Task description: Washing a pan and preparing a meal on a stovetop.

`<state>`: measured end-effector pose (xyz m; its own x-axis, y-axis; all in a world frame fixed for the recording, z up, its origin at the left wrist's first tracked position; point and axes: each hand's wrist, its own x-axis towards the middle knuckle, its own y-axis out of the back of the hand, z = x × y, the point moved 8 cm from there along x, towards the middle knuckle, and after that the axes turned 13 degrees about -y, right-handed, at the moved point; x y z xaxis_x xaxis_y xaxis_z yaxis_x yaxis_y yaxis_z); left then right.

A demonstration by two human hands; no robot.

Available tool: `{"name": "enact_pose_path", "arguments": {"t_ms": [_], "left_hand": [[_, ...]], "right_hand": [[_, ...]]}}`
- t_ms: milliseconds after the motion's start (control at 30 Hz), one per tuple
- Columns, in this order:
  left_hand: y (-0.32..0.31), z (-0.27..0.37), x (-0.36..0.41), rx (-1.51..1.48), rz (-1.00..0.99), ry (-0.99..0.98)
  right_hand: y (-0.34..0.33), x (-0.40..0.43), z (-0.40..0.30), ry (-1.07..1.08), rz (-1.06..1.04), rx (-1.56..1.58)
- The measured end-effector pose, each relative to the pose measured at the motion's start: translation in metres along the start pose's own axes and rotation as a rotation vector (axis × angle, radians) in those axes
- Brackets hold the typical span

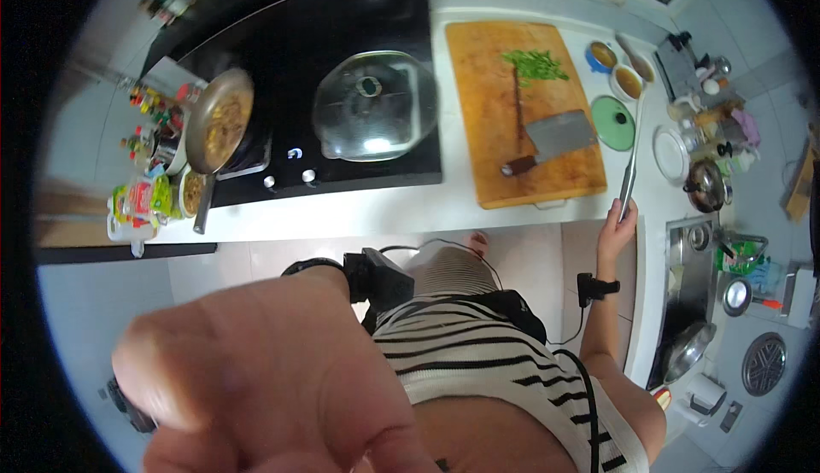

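Note:
My left hand (275,370) is raised very near the camera, palm side showing; its fingers are partly cut off by the lower edge, and no object is visible in it. My right hand (618,223) grips the handle of a long metal cooking utensil (630,175) at the counter's front edge. The utensil points away past a green lid (613,123) and small bowls. To its left, a wooden cutting board (467,121) bears a cleaver (560,135), chopped greens (537,65) and a thin dark stick (518,105). A frying pan (221,121) with food stands tilted on the hob's left side.
A glass lid (375,108) covers a vessel on the black hob (282,57). Bottles and packets (147,197) crowd the left counter end. At right are a white plate (671,153), a sink (679,281) and a metal pan (688,351). Cables run from both wrists.

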<state>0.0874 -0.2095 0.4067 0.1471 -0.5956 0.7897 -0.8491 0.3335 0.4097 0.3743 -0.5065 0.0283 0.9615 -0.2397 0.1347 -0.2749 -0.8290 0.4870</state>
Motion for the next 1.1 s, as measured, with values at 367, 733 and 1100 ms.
{"name": "enact_pose_path", "arguments": {"t_ms": [367,733,1100], "left_hand": [[0.218,-0.019,-0.147,-0.065,0.404,0.275],[0.225,-0.093,-0.590,0.503,-0.630,1.643],[0.175,-0.086,-0.627,-0.345,-0.435,1.978]], "right_hand": [[-0.205,-0.245,-0.307,0.691,-0.663,-0.046],[-0.362,-0.369,-0.433,1.143,-0.696,-0.439],[-0.458,-0.388,-0.427,0.929,-0.636,-0.455]]}}
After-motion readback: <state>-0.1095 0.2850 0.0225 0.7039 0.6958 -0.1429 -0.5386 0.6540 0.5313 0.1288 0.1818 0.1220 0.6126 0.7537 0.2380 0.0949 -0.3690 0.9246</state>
